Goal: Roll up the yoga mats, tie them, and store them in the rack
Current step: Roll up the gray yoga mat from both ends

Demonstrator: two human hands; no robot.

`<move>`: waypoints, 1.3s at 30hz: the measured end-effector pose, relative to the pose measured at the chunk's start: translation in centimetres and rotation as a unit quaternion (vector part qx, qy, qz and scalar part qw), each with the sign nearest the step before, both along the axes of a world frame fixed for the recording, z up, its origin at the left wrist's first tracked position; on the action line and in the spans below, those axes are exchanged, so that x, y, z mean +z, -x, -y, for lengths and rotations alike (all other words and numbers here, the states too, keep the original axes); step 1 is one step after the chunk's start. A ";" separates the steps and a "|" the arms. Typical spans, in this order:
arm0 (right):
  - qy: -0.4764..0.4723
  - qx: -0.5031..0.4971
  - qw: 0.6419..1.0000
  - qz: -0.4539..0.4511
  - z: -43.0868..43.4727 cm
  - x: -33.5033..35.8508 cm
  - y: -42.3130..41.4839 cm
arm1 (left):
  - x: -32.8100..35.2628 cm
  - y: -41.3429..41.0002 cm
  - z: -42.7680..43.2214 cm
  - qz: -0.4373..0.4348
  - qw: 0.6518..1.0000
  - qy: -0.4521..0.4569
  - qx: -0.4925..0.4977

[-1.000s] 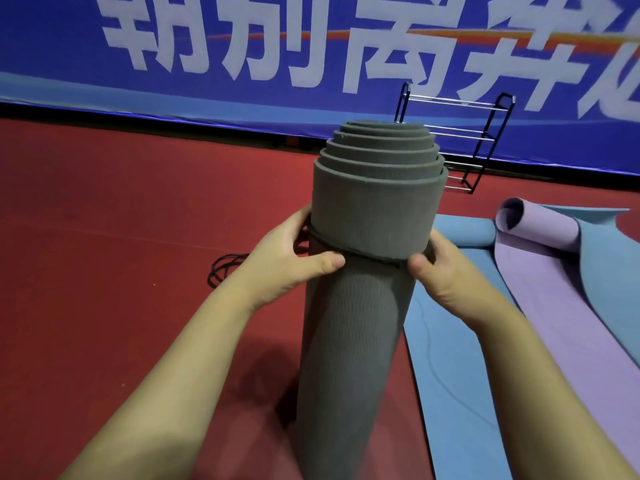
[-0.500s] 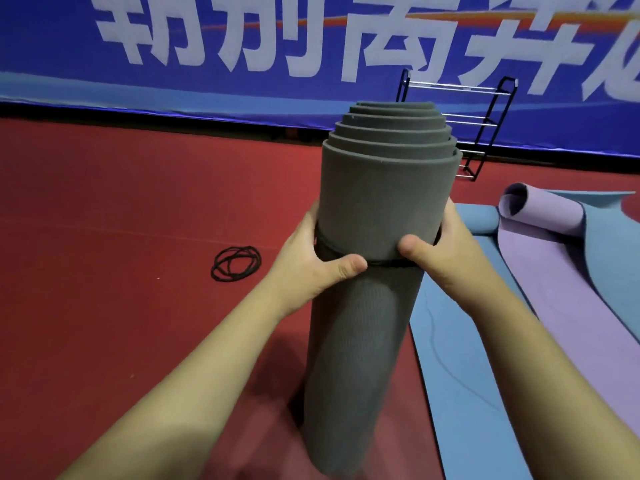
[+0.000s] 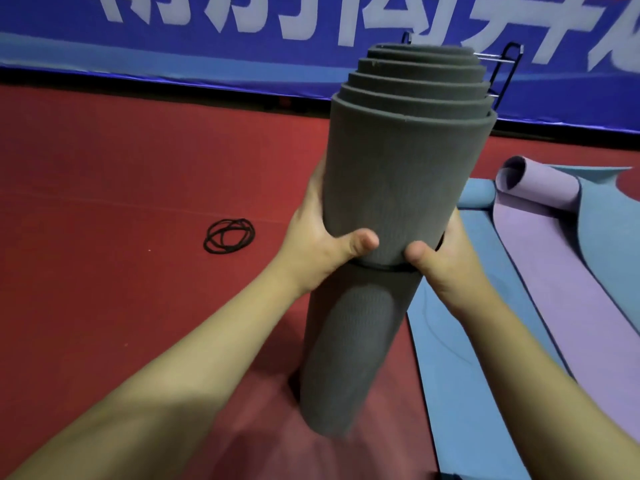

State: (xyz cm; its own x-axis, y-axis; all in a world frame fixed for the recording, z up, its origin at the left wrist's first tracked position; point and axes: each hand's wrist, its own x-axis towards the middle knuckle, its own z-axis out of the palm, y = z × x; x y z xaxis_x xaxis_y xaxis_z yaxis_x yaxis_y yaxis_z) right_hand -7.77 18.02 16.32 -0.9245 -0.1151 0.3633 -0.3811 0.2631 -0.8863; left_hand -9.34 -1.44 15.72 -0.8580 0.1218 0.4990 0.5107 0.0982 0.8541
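Where band cinches, ribbed roll narrows.

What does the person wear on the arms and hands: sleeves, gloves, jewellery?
Nothing visible. Both forearms are bare to the frame's edge: no sleeve, no watch. The left hand and the right hand have no glove, and no ring on the parts shown.

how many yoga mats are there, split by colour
grey mat: 1, rolled up
purple mat: 1, far end curled
blue mats: 2, the second on the other side of the purple one
total: 4
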 end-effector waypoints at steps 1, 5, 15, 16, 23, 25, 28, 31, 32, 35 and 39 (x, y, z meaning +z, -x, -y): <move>-0.012 0.005 1.000 0.012 -0.3 -0.8 0.0 | -0.8 -0.1 0.1 0.011 1.000 0.012 -0.004; -0.053 0.063 0.995 0.062 -1.5 -2.8 -1.1 | -4.6 -1.0 1.3 0.069 0.994 0.080 -0.022; 0.037 0.007 0.999 0.010 0.0 -1.9 -0.6 | -1.8 0.0 -0.6 0.020 0.999 -0.023 -0.022; 0.036 0.005 0.999 0.019 0.1 -2.8 -0.9 | -2.6 -0.2 -0.7 0.034 0.999 -0.026 -0.022; -0.057 0.040 0.993 0.099 -1.0 -7.1 -2.2 | -7.5 -1.8 0.6 0.105 0.992 0.057 -0.034; -0.046 0.053 0.993 0.090 -1.5 -7.0 -2.5 | -8.5 -2.0 1.3 0.094 0.991 0.084 -0.032; 0.004 0.040 0.998 0.050 -1.8 -5.3 -2.3 | -8.5 -1.7 2.1 0.060 0.997 0.057 -0.001; 0.013 0.039 0.998 0.038 -0.8 -4.5 -2.1 | -7.1 -1.8 1.0 0.038 0.998 0.046 -0.021; 0.006 0.035 0.999 0.039 -0.5 -4.8 -2.1 | -7.0 -2.0 0.5 0.042 0.997 0.043 -0.037; 0.004 0.010 0.999 0.048 0.0 -5.9 -2.3 | -7.2 -2.2 -0.5 0.078 0.995 0.029 -0.045; 0.010 -0.001 0.999 0.051 -0.9 -6.2 -2.0 | -6.9 -2.2 -0.5 0.078 0.997 0.018 -0.019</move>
State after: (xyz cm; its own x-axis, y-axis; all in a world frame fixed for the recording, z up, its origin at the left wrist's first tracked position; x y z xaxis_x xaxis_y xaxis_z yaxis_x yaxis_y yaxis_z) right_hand -5.81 18.87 10.12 -0.9568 -0.1068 0.2703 -0.2888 0.2453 -0.9254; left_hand -7.17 -0.97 8.82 -0.9192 0.1708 0.3548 0.3761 0.1140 0.9196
